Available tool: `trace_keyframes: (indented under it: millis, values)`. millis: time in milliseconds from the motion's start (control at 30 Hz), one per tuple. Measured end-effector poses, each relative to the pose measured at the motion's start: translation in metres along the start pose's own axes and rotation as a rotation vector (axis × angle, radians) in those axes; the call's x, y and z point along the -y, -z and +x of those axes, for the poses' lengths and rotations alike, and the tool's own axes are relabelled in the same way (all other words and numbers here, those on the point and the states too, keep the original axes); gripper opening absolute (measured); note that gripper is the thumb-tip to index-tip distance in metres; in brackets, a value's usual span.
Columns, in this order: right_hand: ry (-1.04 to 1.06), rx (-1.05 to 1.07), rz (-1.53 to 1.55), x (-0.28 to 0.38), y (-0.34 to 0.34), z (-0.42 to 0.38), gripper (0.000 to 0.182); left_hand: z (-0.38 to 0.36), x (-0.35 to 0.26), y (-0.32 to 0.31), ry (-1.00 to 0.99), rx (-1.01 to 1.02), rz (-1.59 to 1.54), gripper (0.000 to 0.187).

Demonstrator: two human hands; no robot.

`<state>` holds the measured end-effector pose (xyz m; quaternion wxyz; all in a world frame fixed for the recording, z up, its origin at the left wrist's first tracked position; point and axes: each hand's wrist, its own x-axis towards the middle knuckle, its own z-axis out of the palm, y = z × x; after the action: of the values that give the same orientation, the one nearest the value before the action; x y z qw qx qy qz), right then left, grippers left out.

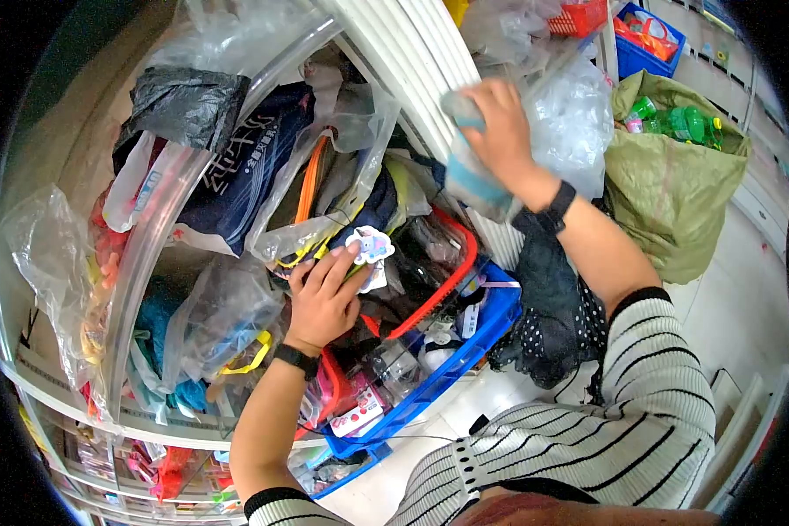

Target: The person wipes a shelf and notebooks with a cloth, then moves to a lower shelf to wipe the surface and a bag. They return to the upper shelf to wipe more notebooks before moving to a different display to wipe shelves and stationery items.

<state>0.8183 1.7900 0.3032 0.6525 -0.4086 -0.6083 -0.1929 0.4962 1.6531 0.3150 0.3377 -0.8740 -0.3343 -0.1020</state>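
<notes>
My right hand (500,131) is closed on a grey and light-blue cloth (475,175), blurred by motion, against the stacked white panels (412,66). My left hand (326,302) rests with its fingers spread over dark items at the edge of a red basket (456,280). Beside its fingertips lies a white sticker-like tag with a blue and purple figure (370,245). Just above that hand, a clear plastic bag (373,131) holds dark cloth and something orange.
A blue crate (500,316) holds the red basket and small packages. On the shelf lie a black plastic bag (188,105) and a dark blue printed bag (254,167). At right stand a green sack (675,193) with green bottles and a black dotted cloth (548,324).
</notes>
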Motion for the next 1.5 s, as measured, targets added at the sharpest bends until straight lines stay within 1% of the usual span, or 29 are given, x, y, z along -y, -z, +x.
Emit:
trace_keyframes:
  millis: [67,100,167,233,300,333,400,433,500,533,567,600,633,700,800,867,933,967,1033,1067,1100,1133,1200,1267,1333,1467,1500]
  values:
    - [-0.053,0.098,0.043,-0.003,0.005,-0.021,0.047,-0.001,-0.001,0.000,0.005,0.000,-0.005,0.045]
    - [-0.052,0.094,0.043,-0.002,0.005,-0.017,0.047,-0.001,0.000,0.000,0.003,-0.003,-0.002,0.045]
    - [0.027,0.090,0.032,0.000,0.005,0.001,0.047,-0.001,-0.001,-0.002,0.012,0.008,-0.010,0.045]
    - [0.070,-0.029,0.049,0.013,0.001,0.043,0.046,-0.001,-0.002,-0.002,0.010,0.009,-0.015,0.045]
    - [0.190,-0.188,0.062,0.020,-0.011,0.097,0.045,0.000,0.000,0.000,0.009,0.007,-0.003,0.045]
    - [0.193,-0.193,0.064,0.032,-0.006,0.114,0.045,0.000,0.000,0.000,0.007,0.009,-0.005,0.045]
    - [-0.005,-0.085,0.079,0.049,0.005,0.141,0.046,0.000,-0.001,0.001,0.010,0.018,-0.006,0.044]
    - [0.004,-0.090,0.080,0.044,-0.001,0.136,0.046,0.001,-0.001,0.002,0.013,0.009,-0.001,0.044]
    - [0.167,-0.310,0.116,0.022,-0.024,0.107,0.050,0.001,-0.002,0.003,0.013,0.013,-0.011,0.043]
    - [0.124,-0.205,0.161,0.023,-0.018,0.081,0.058,0.000,-0.002,0.002,0.016,0.003,-0.015,0.043]
    - [0.102,-0.159,0.162,0.020,-0.017,0.052,0.066,0.001,-0.001,0.001,0.019,-0.007,-0.013,0.043]
    - [0.152,-0.120,0.098,0.015,-0.019,0.021,0.071,0.001,-0.001,0.001,0.013,-0.009,-0.011,0.043]
    - [0.237,-0.029,0.130,0.008,-0.020,-0.002,0.070,0.000,-0.002,0.001,0.007,-0.010,-0.007,0.043]
    - [0.302,-0.062,0.192,0.003,-0.020,0.003,0.068,-0.001,-0.002,0.001,0.011,-0.007,-0.017,0.044]
    - [0.348,-0.083,0.160,0.016,-0.021,0.065,0.070,-0.001,0.000,0.001,0.005,0.000,-0.018,0.045]
    - [0.380,-0.162,0.182,0.033,-0.026,0.127,0.071,-0.001,0.000,0.001,-0.001,0.001,-0.010,0.045]
    - [0.490,-0.311,0.109,0.056,-0.016,0.186,0.046,-0.001,0.001,0.000,-0.003,-0.004,-0.006,0.046]
    - [0.490,-0.312,0.110,0.060,-0.015,0.208,0.046,-0.001,0.001,0.000,-0.007,-0.007,-0.007,0.046]
    - [0.540,-0.256,0.115,0.067,-0.010,0.237,0.052,0.000,0.000,0.002,-0.001,0.012,-0.009,0.045]
    - [0.542,-0.257,0.115,0.068,-0.010,0.234,0.052,0.000,0.000,0.002,0.002,0.017,-0.007,0.045]
    - [0.490,-0.233,0.135,0.067,-0.010,0.223,0.052,0.000,0.000,0.002,0.005,0.022,-0.007,0.044]
    - [0.433,-0.207,0.154,0.068,-0.008,0.207,0.053,-0.002,-0.001,0.001,0.004,0.026,-0.012,0.044]
    - [0.410,-0.165,0.116,0.056,-0.007,0.164,0.055,-0.001,0.000,-0.001,-0.004,0.001,0.010,0.043]
    - [0.300,-0.043,0.168,0.032,-0.010,0.100,0.069,-0.002,-0.001,0.000,-0.003,-0.003,0.002,0.042]
    - [0.275,0.045,0.175,0.008,-0.005,0.037,0.068,0.000,-0.001,0.001,-0.001,-0.010,0.009,0.042]
    - [0.105,0.313,0.213,-0.022,0.009,-0.086,0.066,-0.001,0.000,0.000,-0.008,-0.004,-0.006,0.042]
    - [0.096,0.322,0.213,-0.030,0.009,-0.105,0.066,-0.001,0.000,0.000,-0.009,0.001,0.003,0.043]
